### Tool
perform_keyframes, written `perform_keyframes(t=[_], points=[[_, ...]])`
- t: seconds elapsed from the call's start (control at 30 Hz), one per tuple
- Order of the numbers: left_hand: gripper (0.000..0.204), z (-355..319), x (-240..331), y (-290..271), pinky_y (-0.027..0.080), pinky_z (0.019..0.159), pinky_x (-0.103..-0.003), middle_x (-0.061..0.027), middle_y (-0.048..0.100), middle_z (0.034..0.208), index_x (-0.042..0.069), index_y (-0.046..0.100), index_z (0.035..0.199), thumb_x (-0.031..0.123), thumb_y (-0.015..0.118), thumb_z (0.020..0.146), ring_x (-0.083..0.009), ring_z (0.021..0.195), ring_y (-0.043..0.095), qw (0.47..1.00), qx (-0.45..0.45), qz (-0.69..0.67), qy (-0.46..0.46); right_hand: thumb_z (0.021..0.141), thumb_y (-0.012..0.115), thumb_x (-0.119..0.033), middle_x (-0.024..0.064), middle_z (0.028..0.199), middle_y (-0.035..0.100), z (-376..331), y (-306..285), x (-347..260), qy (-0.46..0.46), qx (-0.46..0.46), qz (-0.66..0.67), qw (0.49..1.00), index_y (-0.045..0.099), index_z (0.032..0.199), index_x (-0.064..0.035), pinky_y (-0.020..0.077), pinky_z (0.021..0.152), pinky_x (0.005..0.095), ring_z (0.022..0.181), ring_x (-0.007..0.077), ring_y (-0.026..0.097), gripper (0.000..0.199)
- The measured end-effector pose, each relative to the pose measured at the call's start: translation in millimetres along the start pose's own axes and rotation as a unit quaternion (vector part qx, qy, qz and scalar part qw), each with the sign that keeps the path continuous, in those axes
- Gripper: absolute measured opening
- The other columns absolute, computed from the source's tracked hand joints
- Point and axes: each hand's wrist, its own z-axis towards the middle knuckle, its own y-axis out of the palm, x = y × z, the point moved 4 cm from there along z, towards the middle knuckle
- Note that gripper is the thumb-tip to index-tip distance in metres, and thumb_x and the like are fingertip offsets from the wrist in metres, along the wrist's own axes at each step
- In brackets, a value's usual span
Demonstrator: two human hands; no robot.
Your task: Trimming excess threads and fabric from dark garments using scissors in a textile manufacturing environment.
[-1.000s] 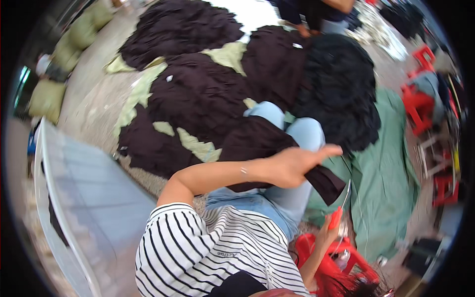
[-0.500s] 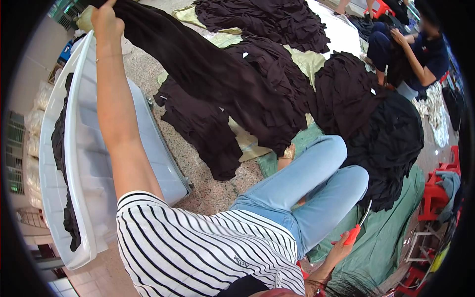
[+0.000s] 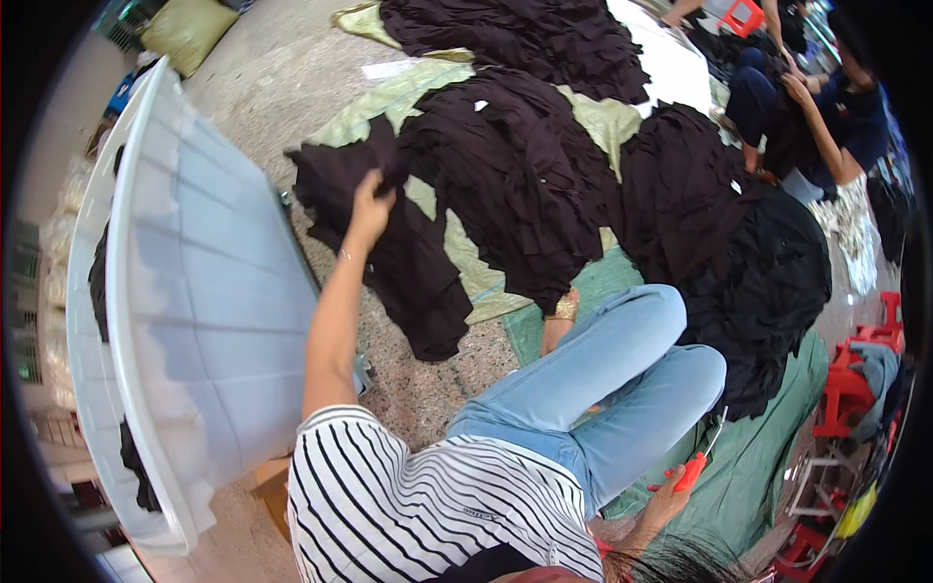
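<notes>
My left hand (image 3: 371, 206) is closed on a dark brown garment (image 3: 394, 160), holding a bunched end of it over a small dark pile (image 3: 418, 291) left of my legs. In my right hand (image 3: 665, 501), low at the right beside my knee, are red-handled scissors (image 3: 691, 473), their slim metal blades pointing up and away. A larger heap of dark brown garments (image 3: 515, 175) lies in front of me on pale green sheeting. Another dark brown heap (image 3: 680, 185) sits to its right, with a blacker pile (image 3: 763, 282) against it.
A tall white plastic tub (image 3: 219, 291) stands at my left, dark cloth hanging over its far side. More dark garments (image 3: 515, 39) lie farther ahead. At the right, a co-worker (image 3: 846, 126) sits handling dark cloth, near red stools (image 3: 844, 398). Green sheeting (image 3: 768, 476) covers floor beside me.
My left hand has come down from the upper left, bringing the stretched-out dark garment onto the small pile. My right hand keeps its scissors in nearly the same place.
</notes>
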Motion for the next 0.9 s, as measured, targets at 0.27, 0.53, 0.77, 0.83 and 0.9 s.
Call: perform_keyframes(t=[0.27, 0.53, 0.77, 0.83, 0.9], points=[[0.055, -190, -135, 142, 0.044, 0.106, -0.046, -0.0160, 0.056, 0.134, 0.013, 0.058, 0.128, 0.015, 0.078, 0.076, -0.0344, 0.126, 0.053, 0.790, -0.513, 0.303, -0.141, 0.102, 0.057, -0.038, 0.0081, 0.092, 0.058, -10, -2, 10, 0.040, 0.001, -0.024, 0.999, 0.051, 0.141, -0.0026, 0.0468, 0.044, 0.0248, 0.063, 0.0122, 0.055, 0.053], [0.100, -63, -40, 273, 0.020, 0.115, -0.066, -0.0110, 0.005, 0.166, 0.035, 0.020, 0.157, 0.003, 0.071, 0.077, -0.0299, 0.153, 0.010, 0.724, -0.348, 0.509, 0.309, 0.102, 0.057, -0.035, 0.0110, 0.090, 0.059, -21, -12, 40, 0.107, 0.012, -0.088, 0.990, 0.049, 0.141, 0.0003, 0.0463, 0.042, 0.0273, 0.061, 0.0126, 0.058, 0.054], [0.106, -18, -56, 340, 0.022, 0.117, -0.062, -0.0106, 0.000, 0.167, 0.038, 0.018, 0.157, 0.009, 0.078, 0.075, -0.0298, 0.154, 0.008, 0.647, -0.485, 0.524, 0.267, 0.103, 0.054, -0.024, 0.0222, 0.130, 0.061, -48, -11, 92, 0.105, 0.011, -0.137, 0.985, 0.049, 0.140, 0.0049, 0.0478, 0.095, 0.0374, 0.117, 0.0308, 0.060, 0.048], [0.086, -12, -19, 403, 0.033, 0.113, -0.054, -0.0083, 0.009, 0.166, 0.022, 0.039, 0.145, 0.018, 0.084, 0.071, -0.0256, 0.152, 0.017, 0.622, -0.522, 0.473, 0.342, 0.102, 0.055, -0.025, 0.0218, 0.129, 0.061, -57, -26, 86, 0.059, 0.044, -0.165, 0.984, 0.046, 0.141, 0.0047, 0.0484, 0.095, 0.0378, 0.116, 0.0315, 0.061, 0.050], [0.078, 6, -34, 382, 0.042, 0.102, -0.048, -0.0049, 0.019, 0.164, 0.014, 0.050, 0.130, 0.028, 0.089, 0.064, -0.0216, 0.147, 0.029, 0.603, -0.547, 0.447, 0.370, 0.102, 0.055, -0.025, 0.0217, 0.129, 0.061, -51, -20, 97, 0.066, 0.013, -0.162, 0.985, 0.046, 0.141, 0.0047, 0.0486, 0.095, 0.0379, 0.115, 0.0315, 0.061, 0.050]])
